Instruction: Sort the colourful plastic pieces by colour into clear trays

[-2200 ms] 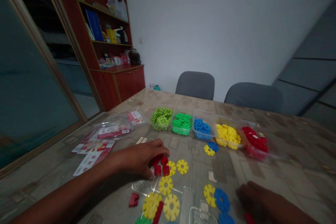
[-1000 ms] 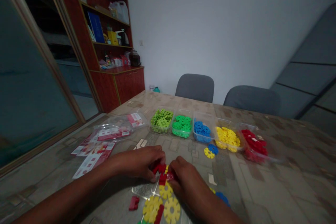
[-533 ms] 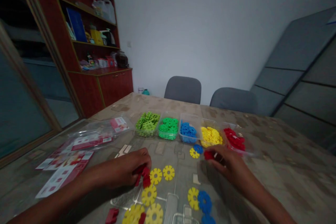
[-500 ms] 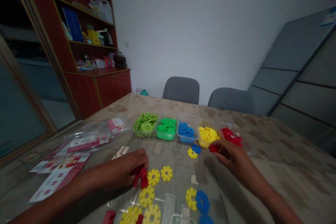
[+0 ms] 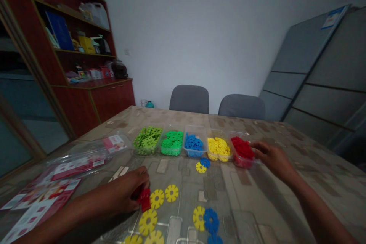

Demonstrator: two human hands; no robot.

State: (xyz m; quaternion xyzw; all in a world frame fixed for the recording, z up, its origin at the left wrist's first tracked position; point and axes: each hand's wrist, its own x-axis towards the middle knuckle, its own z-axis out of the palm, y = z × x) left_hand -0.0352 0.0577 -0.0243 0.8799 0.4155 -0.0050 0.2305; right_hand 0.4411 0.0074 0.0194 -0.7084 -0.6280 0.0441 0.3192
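Note:
My left hand (image 5: 133, 188) is closed around red plastic building pieces (image 5: 145, 199), low over the table at left. Beside it lie several yellow notched discs (image 5: 148, 222). My right hand (image 5: 268, 156) is at the right rim of a clear box of red pieces (image 5: 242, 150), its fingers bent together. What is between those fingertips, if anything, is hidden. Blue notched discs (image 5: 211, 220) join a yellow one (image 5: 198, 218) at front centre. Another yellow disc (image 5: 201, 167) and a blue disc (image 5: 205, 162) touch near the boxes.
In a row stand clear boxes of yellow (image 5: 219, 148), blue (image 5: 194, 145), green (image 5: 172, 143) and lime pieces (image 5: 148, 140). Clear plastic packaging (image 5: 85, 156) and printed cards (image 5: 48, 198) lie at left. Two grey chairs (image 5: 189, 99) stand behind the table.
My right hand has moved right, from in front of the yellow box to the red box's right side; the red piece at its fingertips no longer shows. The view has shifted right.

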